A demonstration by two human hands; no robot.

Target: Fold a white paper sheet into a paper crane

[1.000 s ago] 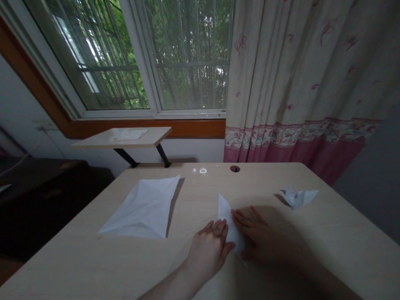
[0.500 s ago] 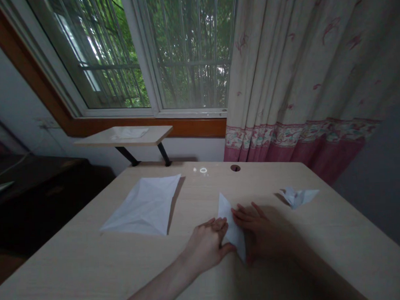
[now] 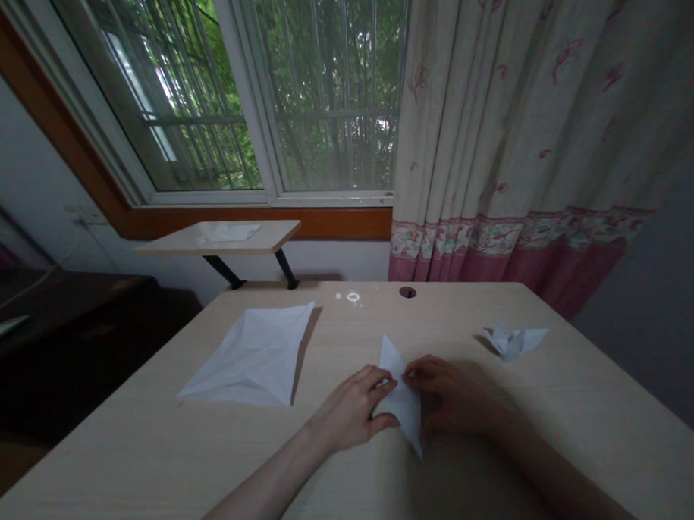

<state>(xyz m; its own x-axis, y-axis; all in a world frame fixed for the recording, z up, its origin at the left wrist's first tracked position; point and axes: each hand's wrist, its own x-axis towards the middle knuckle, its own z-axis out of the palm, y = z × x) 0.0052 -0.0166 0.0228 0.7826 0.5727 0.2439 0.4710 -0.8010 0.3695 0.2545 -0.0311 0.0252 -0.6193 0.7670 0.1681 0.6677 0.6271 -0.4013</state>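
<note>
A narrow folded piece of white paper (image 3: 408,411), pointed at both ends, lies on the light wooden table between my hands. My left hand (image 3: 360,407) grips its left edge, thumb lower down and fingers near the middle. From the right, my right hand (image 3: 451,397) pinches the paper's right edge with its fingertips; its lower fingers are in shadow. To the left lies a creased white paper sheet (image 3: 256,358), opened out. A folded white paper figure (image 3: 514,341) with pointed wings rests on the right.
Behind the table (image 3: 131,449), a small raised shelf (image 3: 181,243) on black legs carries a white paper (image 3: 229,232). A round cable hole (image 3: 408,292) is near the back edge. A window and a patterned curtain (image 3: 490,133) stand beyond; a dark surface is at left.
Both hands have drawn their fingers in on the folded paper's edges; the right hand's fingers were spread before. The paper has shifted slightly.
</note>
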